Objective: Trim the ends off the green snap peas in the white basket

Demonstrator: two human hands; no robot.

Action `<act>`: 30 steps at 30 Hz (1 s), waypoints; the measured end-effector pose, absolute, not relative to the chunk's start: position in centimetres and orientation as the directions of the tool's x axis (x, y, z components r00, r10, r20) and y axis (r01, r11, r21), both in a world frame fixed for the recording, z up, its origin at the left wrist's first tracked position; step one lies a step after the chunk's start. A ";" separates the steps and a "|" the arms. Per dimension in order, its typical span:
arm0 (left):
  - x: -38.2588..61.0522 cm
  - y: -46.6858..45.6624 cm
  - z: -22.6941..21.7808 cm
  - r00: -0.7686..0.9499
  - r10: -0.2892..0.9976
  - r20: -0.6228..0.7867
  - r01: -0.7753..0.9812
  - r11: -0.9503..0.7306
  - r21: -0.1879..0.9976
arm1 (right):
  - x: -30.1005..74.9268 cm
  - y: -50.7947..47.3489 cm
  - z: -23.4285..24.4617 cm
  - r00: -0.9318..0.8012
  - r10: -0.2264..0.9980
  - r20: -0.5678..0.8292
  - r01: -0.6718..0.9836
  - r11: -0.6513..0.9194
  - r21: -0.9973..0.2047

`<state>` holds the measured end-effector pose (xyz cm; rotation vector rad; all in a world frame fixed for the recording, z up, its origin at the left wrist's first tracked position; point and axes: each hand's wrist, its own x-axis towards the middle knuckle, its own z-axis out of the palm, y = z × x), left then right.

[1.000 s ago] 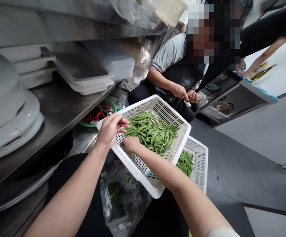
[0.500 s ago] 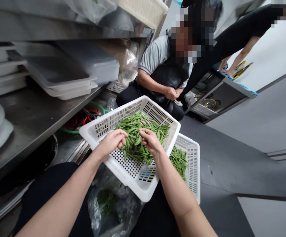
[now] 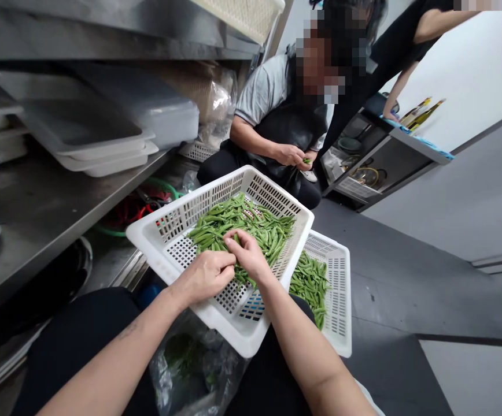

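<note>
A white slotted basket sits tilted over my lap with a heap of green pea pods in it. My right hand is closed in a pinch above the heap, a pea pod showing at its fingertips. Beside it, almost touching, my left hand is closed, thumb against forefinger; whatever lies between those fingertips is hidden. Under the first basket's right side stands a second white basket, also holding pea pods.
A clear plastic bag with green scraps lies below the basket. To the left, a steel shelf carries white trays. Facing me, a person squats with a green pod in hand. Another person leans on a rack.
My hands have come together over the basket, the left moving right and the right moving slightly left. A green pod now shows in the squatting person's hands. The view has shifted slightly.
</note>
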<state>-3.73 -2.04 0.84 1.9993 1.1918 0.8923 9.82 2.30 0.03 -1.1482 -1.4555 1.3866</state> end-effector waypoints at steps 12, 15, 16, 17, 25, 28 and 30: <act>-5.2 -0.6 1.3 0.085 0.993 -0.076 0.023 0.075 0.997 | 10.4 1.8 1.9 -0.585 0.767 -0.265 -0.035 -0.350 -0.936; -4.8 -0.6 1.3 0.099 0.995 0.002 0.130 -0.015 0.991 | 10.1 1.5 2.6 -0.493 0.856 -0.155 0.195 -0.064 -0.979; -4.8 -0.6 1.3 0.109 0.994 0.000 0.134 -0.015 0.991 | 10.2 1.4 2.9 -0.474 0.875 -0.096 0.286 0.050 -0.957; -4.9 -0.6 1.3 0.135 0.991 -0.015 0.117 -0.001 0.993 | 10.3 1.3 3.2 -0.479 0.877 -0.050 0.359 0.144 -0.922; -5.4 -0.6 1.7 0.267 0.948 -0.173 -0.321 0.256 0.912 | 10.7 2.3 2.5 -0.559 0.826 -0.068 -0.036 -0.106 -0.994; -6.1 -0.5 2.2 0.232 0.956 -0.177 -0.448 0.267 0.853 | 10.6 3.6 1.4 -0.268 0.955 -0.126 -0.078 -0.152 -0.985; -6.8 -0.5 2.7 0.202 0.967 -0.157 -0.511 0.241 0.825 | 10.4 4.0 0.3 -0.171 0.973 -0.158 0.216 -0.119 -0.969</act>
